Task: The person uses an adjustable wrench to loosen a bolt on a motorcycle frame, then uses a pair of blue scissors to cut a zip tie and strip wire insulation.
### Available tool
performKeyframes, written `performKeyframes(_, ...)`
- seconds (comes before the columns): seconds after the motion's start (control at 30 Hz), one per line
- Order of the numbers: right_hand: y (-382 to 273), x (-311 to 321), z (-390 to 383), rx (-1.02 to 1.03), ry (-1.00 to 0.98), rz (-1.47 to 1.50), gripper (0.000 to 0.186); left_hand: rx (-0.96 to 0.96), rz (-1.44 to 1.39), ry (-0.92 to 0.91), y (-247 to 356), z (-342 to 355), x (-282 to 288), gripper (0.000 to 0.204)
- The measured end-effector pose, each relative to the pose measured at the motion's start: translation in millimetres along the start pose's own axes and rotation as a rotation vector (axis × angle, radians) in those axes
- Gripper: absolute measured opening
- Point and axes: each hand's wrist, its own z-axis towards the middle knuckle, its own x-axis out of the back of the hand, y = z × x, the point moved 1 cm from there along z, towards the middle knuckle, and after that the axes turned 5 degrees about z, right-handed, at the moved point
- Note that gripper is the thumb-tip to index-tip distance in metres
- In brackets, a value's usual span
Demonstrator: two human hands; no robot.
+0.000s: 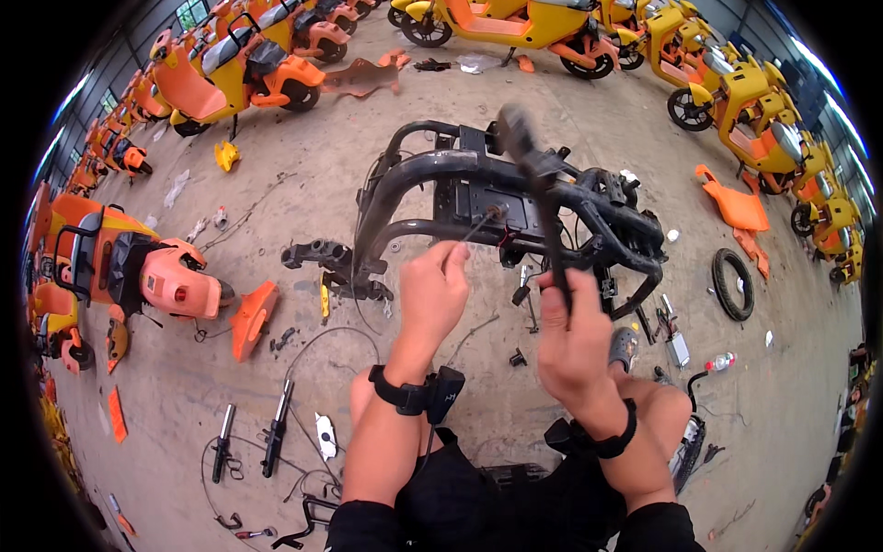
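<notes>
The hammer has a blurred head and hides part of the black frame. The left hand's fingers cover the near end of a thin rod. The picture's edge crops a far yellow scooter.

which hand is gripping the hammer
The right hand: its fingers wrap the black hammer, while the left hand pinches a thin metal rod.

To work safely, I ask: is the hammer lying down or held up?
Held up: the right hand grips the hammer, which partly hides the black frame.
</notes>
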Motion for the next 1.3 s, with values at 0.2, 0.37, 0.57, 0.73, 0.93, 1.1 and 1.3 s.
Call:
performKeyframes(0.2,33,-14,-21,-0.074,-0.068,-0.074,0.014,0.001,0.001,0.011,3,3,4,0.020)
performKeyframes(0.37,48,-21,-34,-0.223,-0.154,-0.094,0.015,-0.088,-0.021,0.079,-1,5,-1,0.020)
performKeyframes(0.57,-5,-2,-11,0.065,0.050,0.062,0.016,-0.021,-0.018,0.073,1,0,4,0.020)
performKeyframes(0.73,58,-27,-39,-0.127,-0.123,-0.211,0.018,-0.075,-0.023,0.088,-2,3,-2,0.020)
performKeyframes(0.93,14,0,-21,-0.143,-0.039,-0.008,0.020,-0.011,0.005,0.067,1,-1,7,0.021)
performKeyframes(1.1,4,5,-17,0.050,0.213,0.129,0.016,-0.004,0.011,0.064,2,4,5,0.020)
performKeyframes(1.3,64,-7,-45,-0.176,-0.207,-0.174,0.016,-0.085,-0.016,0.089,0,2,3,0.020)
